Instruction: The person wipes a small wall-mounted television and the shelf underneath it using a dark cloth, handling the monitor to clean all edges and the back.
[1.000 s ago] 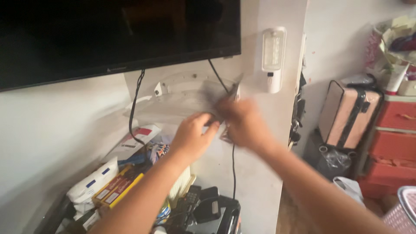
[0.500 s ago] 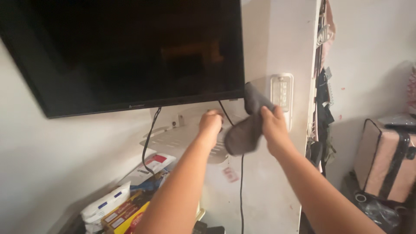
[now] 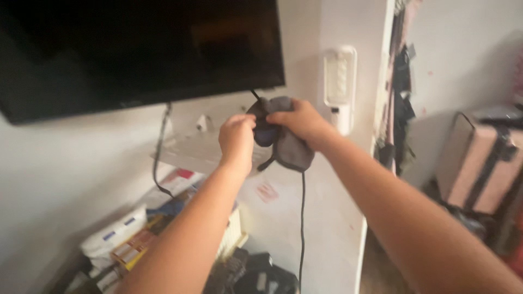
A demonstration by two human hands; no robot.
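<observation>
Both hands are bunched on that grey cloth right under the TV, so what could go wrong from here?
The grey cloth hangs against the black cable; the left hand or right hand may snag and tug it. The white wall light is close to the right hand and might get knocked. The view is blurred, so exact contact is unclear.

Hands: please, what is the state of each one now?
Left hand: closed on the grey cloth.
Right hand: closed on the same cloth from above.

The dark screen [image 3: 136,49] is cut off at the top and left edges, and the blurred clutter [image 3: 136,239] beneath it, perhaps boxes and packets, cannot be told apart.
</observation>
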